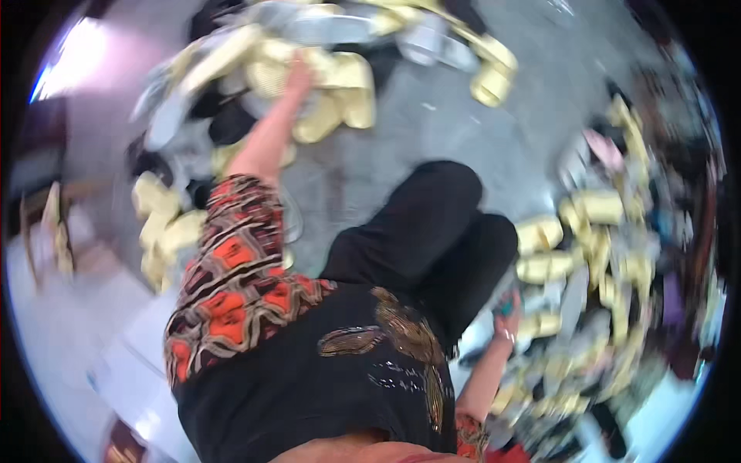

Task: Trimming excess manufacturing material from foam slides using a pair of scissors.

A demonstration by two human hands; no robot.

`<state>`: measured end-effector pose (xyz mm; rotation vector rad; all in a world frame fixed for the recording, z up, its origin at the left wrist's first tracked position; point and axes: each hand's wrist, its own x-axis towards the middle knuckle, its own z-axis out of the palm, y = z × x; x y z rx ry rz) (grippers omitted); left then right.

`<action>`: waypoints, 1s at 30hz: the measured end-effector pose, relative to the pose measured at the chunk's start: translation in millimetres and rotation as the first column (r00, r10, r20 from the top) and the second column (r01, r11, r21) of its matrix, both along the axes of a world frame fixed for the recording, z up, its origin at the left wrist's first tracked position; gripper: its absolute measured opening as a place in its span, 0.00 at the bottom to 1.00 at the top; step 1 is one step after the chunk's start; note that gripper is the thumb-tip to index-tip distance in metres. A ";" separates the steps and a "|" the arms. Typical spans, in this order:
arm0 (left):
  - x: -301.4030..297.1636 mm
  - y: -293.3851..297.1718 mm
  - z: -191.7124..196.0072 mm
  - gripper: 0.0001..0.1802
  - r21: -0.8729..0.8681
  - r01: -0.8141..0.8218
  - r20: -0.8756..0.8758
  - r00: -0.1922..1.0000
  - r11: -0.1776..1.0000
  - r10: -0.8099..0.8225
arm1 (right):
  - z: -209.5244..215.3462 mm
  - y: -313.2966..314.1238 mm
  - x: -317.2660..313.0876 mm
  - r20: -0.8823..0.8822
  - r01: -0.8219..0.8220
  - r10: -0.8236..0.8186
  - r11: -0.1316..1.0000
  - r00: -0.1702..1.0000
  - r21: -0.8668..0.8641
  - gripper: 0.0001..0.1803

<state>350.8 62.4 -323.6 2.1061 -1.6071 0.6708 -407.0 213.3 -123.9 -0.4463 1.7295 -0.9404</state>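
Observation:
My left hand (pixel 299 75) reaches far out over a heap on the floor and lies against pale yellow sole-shaped pieces (pixel 353 85). Motion smears its fingers, so a grip cannot be made out. Grey pieces (pixel 328 29) of similar shape and dark ones (pixel 230 123) are mixed into this heap. Low at my right side is my right hand (pixel 507 318), beside a second heap of yellow pieces (pixel 544 268). A small teal patch (pixel 503 307) shows at its fingers; whether that is something held is too blurred to tell.
Grey floor (pixel 432 131) separates the two heaps. My bent knees (pixel 448 201) in black trousers are between them. More yellow pieces (pixel 162 231) lie to the left, near a wooden frame (pixel 46 208). A pink item (pixel 603 149) tops the right heap.

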 end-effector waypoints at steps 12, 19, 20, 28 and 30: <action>82.1 14.1 23.6 0.24 0.765 0.307 -0.147 0.939 0.566 -0.310 | -1.4 10.3 40.3 0.190 -0.011 0.002 0.999 0.982 0.048 0.18; -153.4 23.2 298.8 0.15 0.089 0.593 -0.980 0.196 0.800 -0.036 | 43.4 -12.9 37.9 0.214 0.087 -0.065 0.992 0.975 -0.094 0.18; -164.0 37.6 320.0 0.17 0.016 0.616 -0.992 0.106 0.787 -0.063 | 49.9 -22.3 47.6 0.237 0.051 -0.027 0.994 0.971 -0.098 0.18; -220.8 117.6 432.0 0.14 -0.207 0.776 -0.977 -0.198 0.596 -0.082 | 129.2 -30.9 92.9 0.348 -0.037 0.187 0.918 0.919 -0.396 0.21; -231.1 127.2 423.6 0.14 -0.336 0.787 -0.929 -0.367 0.518 -0.045 | 145.3 -23.5 97.9 0.347 -0.124 0.393 0.794 0.851 -0.596 0.25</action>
